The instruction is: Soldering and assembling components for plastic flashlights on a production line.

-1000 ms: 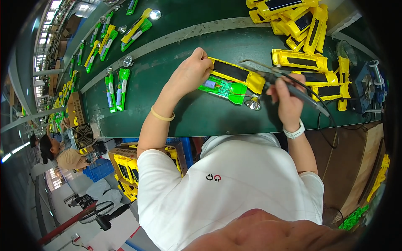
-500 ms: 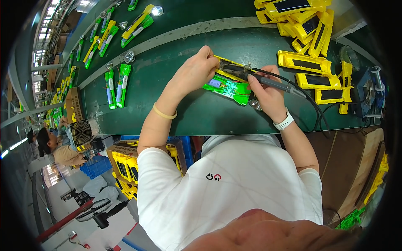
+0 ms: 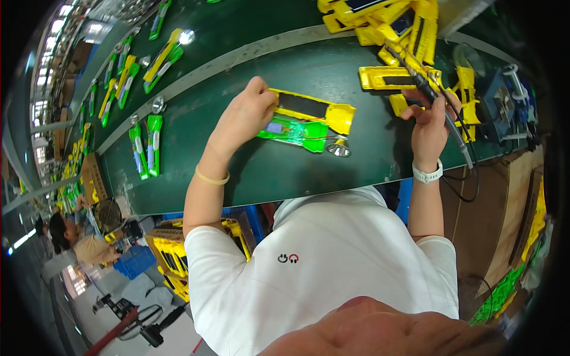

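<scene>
Back from the near edge of the worktop [image 3: 368,155], the left hand [image 3: 244,114] pinched a yellow casing [image 3: 341,118]; the right hand [image 3: 430,126] loosely curled round a soldering iron [image 3: 427,89], whose cable [image 3: 468,200], if snagged, could jerk it loose.

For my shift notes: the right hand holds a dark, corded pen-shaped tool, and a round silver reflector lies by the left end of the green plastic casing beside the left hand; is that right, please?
Not quite: the head view shows the round silver reflector by the right end of the green plastic casing, not its left; the rest stands.
</scene>
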A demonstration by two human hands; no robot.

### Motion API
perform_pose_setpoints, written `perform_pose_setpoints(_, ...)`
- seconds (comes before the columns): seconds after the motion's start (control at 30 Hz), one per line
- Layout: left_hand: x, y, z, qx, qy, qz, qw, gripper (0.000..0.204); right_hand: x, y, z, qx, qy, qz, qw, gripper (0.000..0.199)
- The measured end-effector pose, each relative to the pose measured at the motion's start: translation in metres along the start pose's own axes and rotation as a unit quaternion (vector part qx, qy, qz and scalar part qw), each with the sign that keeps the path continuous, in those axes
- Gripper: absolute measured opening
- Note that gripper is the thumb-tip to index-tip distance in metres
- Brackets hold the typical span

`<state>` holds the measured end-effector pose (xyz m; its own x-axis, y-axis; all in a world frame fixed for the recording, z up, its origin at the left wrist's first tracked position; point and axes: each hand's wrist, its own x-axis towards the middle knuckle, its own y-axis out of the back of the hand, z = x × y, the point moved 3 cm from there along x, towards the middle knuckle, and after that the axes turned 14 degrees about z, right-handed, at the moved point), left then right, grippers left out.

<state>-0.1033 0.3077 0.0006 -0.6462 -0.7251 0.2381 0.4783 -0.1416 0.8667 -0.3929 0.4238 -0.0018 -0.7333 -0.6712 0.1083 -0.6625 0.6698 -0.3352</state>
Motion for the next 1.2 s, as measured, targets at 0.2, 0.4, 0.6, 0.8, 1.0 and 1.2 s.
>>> perform_pose_setpoints(0.2,0.001,0.000,0.003,-0.002,0.006,-0.004,1.000,0.008,0.003,-0.016,0.015,-0.297,0.051,-0.156,0.941,0.033)
perform_pose_setpoints(0.4,0.002,0.000,0.004,0.007,0.003,0.001,1.000,0.003,-0.003,-0.055,-0.019,-0.149,0.065,-0.141,0.977,0.039)
perform_pose_setpoints(0.6,0.004,0.000,0.003,0.006,0.013,-0.009,1.000,0.009,-0.013,-0.090,-0.024,-0.011,0.144,-0.197,0.970,0.041)
perform_pose_setpoints(0.8,0.006,0.003,-0.002,-0.009,0.003,-0.007,1.000,0.008,-0.035,-0.025,-0.009,-0.030,0.105,-0.117,0.987,0.039)
perform_pose_setpoints(1.0,0.023,-0.006,-0.010,0.008,-0.141,0.050,0.989,0.015,-0.054,0.000,0.026,-0.139,0.010,-0.093,0.986,0.038)
perform_pose_setpoints(1.2,-0.011,0.020,-0.002,-0.151,-0.108,-0.024,0.982,0.035,-0.053,-0.001,0.036,-0.107,-0.040,-0.128,0.985,0.039)
